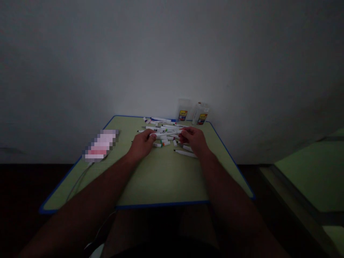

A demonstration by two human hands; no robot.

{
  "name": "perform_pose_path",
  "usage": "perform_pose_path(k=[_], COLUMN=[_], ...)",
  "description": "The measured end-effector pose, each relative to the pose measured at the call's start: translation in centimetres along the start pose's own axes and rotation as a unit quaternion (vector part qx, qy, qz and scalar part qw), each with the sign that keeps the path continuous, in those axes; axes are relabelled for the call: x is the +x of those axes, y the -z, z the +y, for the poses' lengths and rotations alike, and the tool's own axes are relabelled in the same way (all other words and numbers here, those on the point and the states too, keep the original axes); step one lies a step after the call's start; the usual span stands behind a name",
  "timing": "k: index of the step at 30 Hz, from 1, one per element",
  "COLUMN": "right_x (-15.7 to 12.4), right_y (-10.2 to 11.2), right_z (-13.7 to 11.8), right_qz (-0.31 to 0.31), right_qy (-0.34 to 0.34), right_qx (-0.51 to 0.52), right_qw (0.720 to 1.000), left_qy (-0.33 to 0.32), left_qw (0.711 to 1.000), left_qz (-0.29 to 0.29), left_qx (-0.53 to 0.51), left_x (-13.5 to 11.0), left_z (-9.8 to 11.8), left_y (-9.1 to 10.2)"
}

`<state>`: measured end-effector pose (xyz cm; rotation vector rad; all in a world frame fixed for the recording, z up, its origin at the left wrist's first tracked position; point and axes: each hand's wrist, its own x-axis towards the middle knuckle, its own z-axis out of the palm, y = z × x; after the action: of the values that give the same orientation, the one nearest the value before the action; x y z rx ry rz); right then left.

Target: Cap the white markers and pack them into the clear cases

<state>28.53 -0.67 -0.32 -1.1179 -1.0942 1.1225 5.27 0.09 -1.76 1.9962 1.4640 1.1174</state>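
Observation:
A white marker (168, 133) lies level between my two hands, above a pile of others. My left hand (143, 143) is closed on its left end, thumb and fingers pinched around it. At the opposite end my right hand (194, 139) grips it with bent fingers; whether a separate cap is in those fingers I cannot tell. Beneath and behind the hands are several white markers (161, 119), some with dark tips bare. Loose caps with coloured ends, such as a white-and-orange cap (166, 143), lie among them. One uncapped marker (185, 153) rests beside my right wrist.
Two clear plastic cases, a left case (183, 109) and a right case (201, 113), stand at the table's back against the wall. A blurred-out phone (100, 145) with a white cable (77, 181) lies on the left. The green table (161, 182) has a blue rim.

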Motion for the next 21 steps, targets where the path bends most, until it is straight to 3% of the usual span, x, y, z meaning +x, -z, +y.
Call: perform_pose_path(k=[10, 21], right_x=[0.5, 0.6], right_y=[0.4, 0.4], right_z=[0.6, 0.4], right_qz=[0.005, 0.046], right_qy=[0.026, 0.022], right_qx=[0.020, 0.017], right_qw=[0.999, 0.999], left_qy=[-0.033, -0.048], left_qw=[0.999, 0.997], left_qz=[-0.004, -0.023], left_qx=[0.016, 0.052], left_x=[0.1, 0.1], left_z=[-1.2, -0.5], left_y=[-0.8, -0.6])
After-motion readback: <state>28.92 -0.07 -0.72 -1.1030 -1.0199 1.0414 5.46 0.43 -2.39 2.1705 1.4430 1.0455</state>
